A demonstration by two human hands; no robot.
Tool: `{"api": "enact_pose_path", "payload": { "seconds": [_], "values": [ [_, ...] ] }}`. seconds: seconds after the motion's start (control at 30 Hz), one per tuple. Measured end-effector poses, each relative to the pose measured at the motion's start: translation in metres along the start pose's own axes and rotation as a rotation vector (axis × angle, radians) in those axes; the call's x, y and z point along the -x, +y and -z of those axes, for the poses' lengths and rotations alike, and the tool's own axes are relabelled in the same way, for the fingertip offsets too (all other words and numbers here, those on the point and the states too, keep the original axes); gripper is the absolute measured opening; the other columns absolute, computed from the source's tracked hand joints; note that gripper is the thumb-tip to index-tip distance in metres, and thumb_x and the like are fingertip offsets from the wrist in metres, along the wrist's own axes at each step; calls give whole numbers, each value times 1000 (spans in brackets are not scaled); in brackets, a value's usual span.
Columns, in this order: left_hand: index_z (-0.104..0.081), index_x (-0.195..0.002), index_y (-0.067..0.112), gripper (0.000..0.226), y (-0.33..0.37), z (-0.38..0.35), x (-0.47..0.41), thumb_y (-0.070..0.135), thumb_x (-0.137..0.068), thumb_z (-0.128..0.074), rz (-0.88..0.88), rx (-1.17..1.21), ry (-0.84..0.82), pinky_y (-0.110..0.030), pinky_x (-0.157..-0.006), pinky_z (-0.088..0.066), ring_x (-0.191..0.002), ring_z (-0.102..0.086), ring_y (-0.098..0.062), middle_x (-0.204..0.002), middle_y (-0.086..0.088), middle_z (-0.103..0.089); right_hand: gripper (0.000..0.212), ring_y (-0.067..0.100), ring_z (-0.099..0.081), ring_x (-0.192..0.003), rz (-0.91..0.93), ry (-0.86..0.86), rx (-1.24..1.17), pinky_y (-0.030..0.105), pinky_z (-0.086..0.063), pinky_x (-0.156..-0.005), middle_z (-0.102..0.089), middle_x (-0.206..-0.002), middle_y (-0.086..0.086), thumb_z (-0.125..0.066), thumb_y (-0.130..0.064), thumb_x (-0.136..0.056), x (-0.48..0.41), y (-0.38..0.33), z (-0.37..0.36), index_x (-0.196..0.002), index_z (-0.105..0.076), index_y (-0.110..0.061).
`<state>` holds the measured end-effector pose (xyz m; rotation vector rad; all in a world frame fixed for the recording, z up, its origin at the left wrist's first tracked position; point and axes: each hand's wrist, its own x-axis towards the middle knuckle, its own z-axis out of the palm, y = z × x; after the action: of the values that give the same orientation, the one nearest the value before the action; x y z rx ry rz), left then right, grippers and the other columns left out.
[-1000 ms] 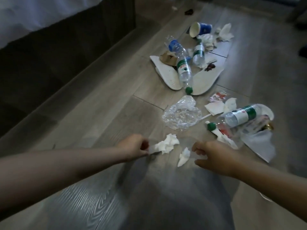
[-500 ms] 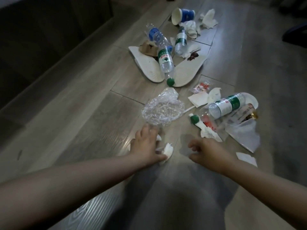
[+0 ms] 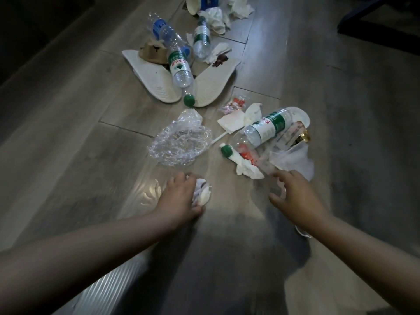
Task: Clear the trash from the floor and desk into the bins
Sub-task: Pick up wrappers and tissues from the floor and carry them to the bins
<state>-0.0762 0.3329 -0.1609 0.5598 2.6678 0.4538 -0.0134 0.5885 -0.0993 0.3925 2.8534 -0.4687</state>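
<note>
Trash lies scattered on a grey wood floor [image 3: 68, 133]. My left hand [image 3: 179, 196] is closed around a wad of white tissue [image 3: 203, 193] low over the floor. Just beyond it lies a crumpled clear plastic bag [image 3: 181, 142]. My right hand [image 3: 293, 196] hovers with fingers spread, empty, right beside a white tissue [image 3: 246, 170] and a green-capped plastic bottle [image 3: 261, 133] lying on its side. Farther off, another green-capped bottle [image 3: 179, 69] rests across two white insoles [image 3: 154, 80].
At the far end lie a blue-labelled bottle [image 3: 161, 30], a third bottle [image 3: 201, 39], a blue paper cup [image 3: 200, 2], crumpled tissues [image 3: 216, 19], brown paper [image 3: 151, 51] and a sweet wrapper [image 3: 234, 103]. A dark furniture base [image 3: 34, 30] runs along the left. No bin is in view.
My left hand gathered the loose tissue pieces off the floor and closed on them. My right hand moved forward and right toward the tissue by the bottle. The view shifted closer to the trash.
</note>
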Motion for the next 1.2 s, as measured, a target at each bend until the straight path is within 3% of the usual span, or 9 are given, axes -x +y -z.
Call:
{"api": "enact_pose_path", "payload": {
  "seconds": [0.1,0.23,0.4,0.63,0.77,0.87,0.97,1.1,1.2],
  "values": [
    [-39,-132,20,71,8,0,-4,47,-73,-68,13,-23,-17,-32,-92,-36,-115,-41,-28,-126,-8,-38,57,29,-54,-112,-204,-37,27,39,-48,-90,-50,-129,12,-67,-33,-83,2,27,4,-133,-47,-15],
    [-36,-136,23,79,20,-4,-7,55,-72,-68,2,-105,-37,-34,-100,-36,-117,-37,-27,-129,-8,-36,55,27,-58,-103,-467,-69,-141,38,-51,-84,-56,-125,12,-68,-38,-82,1,54,5,-128,-49,-15],
    [-38,-135,23,69,20,-5,-10,45,-76,-66,10,-38,-24,-32,-95,-37,-113,-38,-26,-126,-7,-37,84,35,-44,-124,-653,-230,-279,41,-52,-91,-33,-143,20,-72,-36,-79,10,59,-24,-146,-24,-17],
    [-48,-124,19,53,7,4,-12,36,-77,-67,5,51,8,-31,-83,-40,-107,-45,-25,-117,-6,-42,94,26,-52,-114,-324,-31,-311,26,-42,-81,-33,-146,11,-77,-22,-74,4,47,-38,-148,-21,-23],
    [-48,-124,20,51,8,14,-15,33,-78,-68,-3,97,51,-31,-75,-43,-98,-51,-24,-116,-5,-42,112,32,-22,-141,-245,-38,-68,38,-37,-102,-11,-157,7,-82,-31,-68,-6,60,-27,-152,-7,-31],
    [-52,-118,14,46,8,26,-24,30,-78,-69,-10,81,124,-37,-77,-47,-95,-52,-26,-114,-7,-43,132,30,10,-147,-231,-150,-23,48,-16,-116,21,-159,-1,-86,-45,-62,-18,75,-25,-149,13,-41],
    [-54,-109,9,40,5,38,-36,27,-77,-69,9,37,205,-39,-78,-46,-98,-51,-31,-112,-11,-45,142,31,21,-145,-195,-190,32,52,-8,-118,32,-156,-1,-86,-53,-56,-36,83,-26,-144,25,-44],
    [-55,-117,11,49,-5,49,-53,27,-74,-71,27,-17,259,-43,-91,-40,-115,-43,-36,-126,-14,-43,146,32,28,-142,-175,-205,30,55,-5,-116,39,-152,-2,-85,-60,-52,-58,87,-26,-141,30,-45],
    [-52,-121,11,53,-10,51,-64,30,-75,-71,47,-72,231,-46,-100,-36,-126,-35,-39,-143,-15,-34,136,32,15,-147,-128,-240,85,53,-11,-117,25,-158,-1,-76,-69,-57,-69,84,-26,-143,27,-45]
  ]
}}
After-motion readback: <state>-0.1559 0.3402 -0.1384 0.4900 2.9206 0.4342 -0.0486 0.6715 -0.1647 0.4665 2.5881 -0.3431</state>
